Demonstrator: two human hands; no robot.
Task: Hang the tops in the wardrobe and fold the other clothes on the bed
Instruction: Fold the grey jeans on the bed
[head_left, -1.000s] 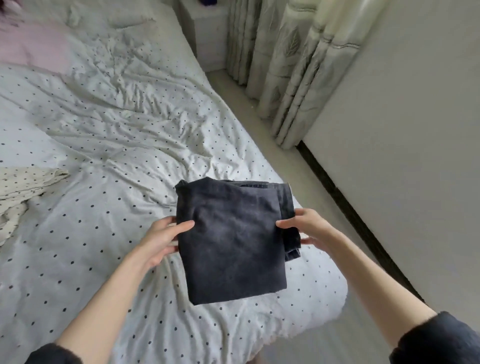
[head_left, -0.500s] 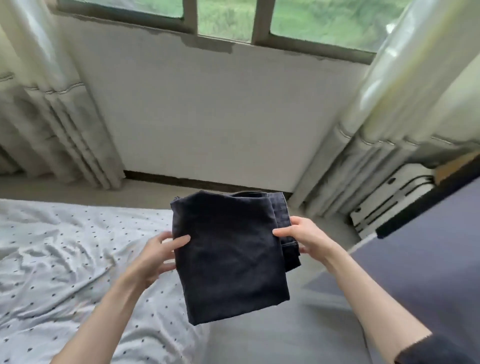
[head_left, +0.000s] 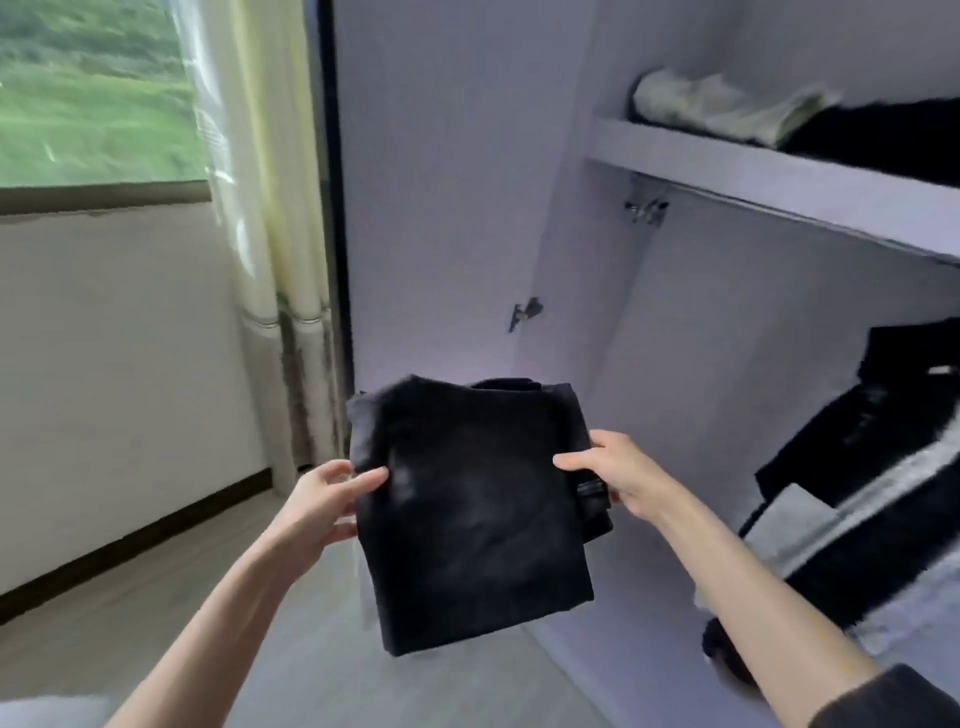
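- Folded dark garment (head_left: 467, 514): a thick, roughly square bundle, held up in the air in front of the open wardrobe (head_left: 675, 312), just outside its lower compartment. Layered edges show along its top and right side.
- Left hand (head_left: 322, 499): grips the garment's left edge. Thumb lies flat on the front face, pointing toward the wardrobe; the other fingers curl behind the cloth, only partly seen.
- Right hand (head_left: 618, 473): grips the garment's right edge, on the wardrobe side. Thumb presses on the front face, fingers wrap behind the folded layers; their tips are hidden by the cloth.
- Wardrobe shelf (head_left: 779, 171): upper level of the wardrobe, above the garment. Carries a pale folded cloth (head_left: 727, 106) with dark clothing (head_left: 883, 135) just beside it.
- Hanging clothes (head_left: 883, 457): dark and light pieces inside the wardrobe below the shelf, blurred, detail not readable.
- Curtain (head_left: 265, 208): pale, hanging just beside the wardrobe's outer side.
- Window (head_left: 93, 88): beyond the curtain, away from the wardrobe; green outside.
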